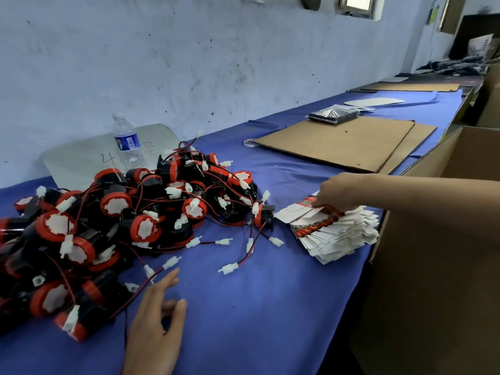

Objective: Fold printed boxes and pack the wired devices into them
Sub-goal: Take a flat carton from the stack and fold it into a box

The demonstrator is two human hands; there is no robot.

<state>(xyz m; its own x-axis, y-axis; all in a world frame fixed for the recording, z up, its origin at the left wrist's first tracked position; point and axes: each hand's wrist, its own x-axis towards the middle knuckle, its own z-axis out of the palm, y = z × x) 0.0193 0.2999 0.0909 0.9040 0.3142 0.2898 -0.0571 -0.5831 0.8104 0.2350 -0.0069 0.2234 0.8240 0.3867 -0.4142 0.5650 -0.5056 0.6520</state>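
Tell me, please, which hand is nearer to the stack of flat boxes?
Right. The right hand pinches the top of the stack; the left hand is by the devices, well apart from the stack.

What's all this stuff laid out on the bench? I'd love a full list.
cloth: one, blue, spread as the work surface
wired devices: many, black with red rims and white faces, heaped at the left
flat printed boxes: one fanned stack, white and red, right edge of the cloth
water bottle: one, clear with blue label, behind the devices
cardboard sheets: two, brown, overlapping farther along
packet: one, black, on the far cardboard corner
tape roll: one, white, left of the sheets
carton: one, brown, open, at the right
left hand: open, by the devices
right hand: pinching the top flat box
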